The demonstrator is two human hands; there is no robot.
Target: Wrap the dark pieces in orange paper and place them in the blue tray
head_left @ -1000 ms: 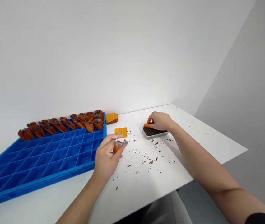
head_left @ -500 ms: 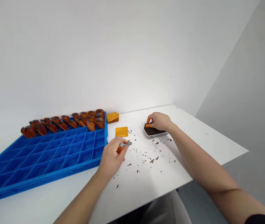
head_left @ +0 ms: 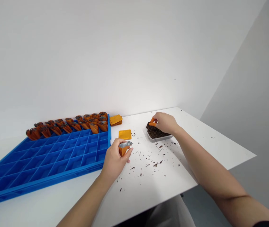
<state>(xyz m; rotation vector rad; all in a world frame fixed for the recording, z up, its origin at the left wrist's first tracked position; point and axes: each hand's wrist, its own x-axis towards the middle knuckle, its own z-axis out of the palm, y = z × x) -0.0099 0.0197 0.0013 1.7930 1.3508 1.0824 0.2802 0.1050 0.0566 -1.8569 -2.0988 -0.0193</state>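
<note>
My left hand [head_left: 116, 157] is closed around a small orange foil pouch [head_left: 123, 150], whose mouth gapes and shows a silver inside. With orange covers on thumb and finger, my right hand [head_left: 164, 122] pinches a thin dark brown flake-like piece [head_left: 150, 127]. That piece is tilted up at the left end of a shallow plastic tub [head_left: 159, 139]. Dark brown strips [head_left: 158, 134] fill the tub in a packed row. Just beyond my left hand, one flat yellow-orange packet [head_left: 125, 134] lies on the table.
A blue compartment tray [head_left: 61, 153] stands at left, its back rows holding several bunches of orange pouches [head_left: 65, 126]. A stack of yellow-orange packets [head_left: 116, 119] lies beside its back right corner. Dark crumbs [head_left: 155, 164] are scattered over the white table [head_left: 172, 179]. A wall rises behind.
The pouch in my left hand now gapes wider, showing more silver. My right hand has tipped a dark piece up from the packed strips in the tub.
</note>
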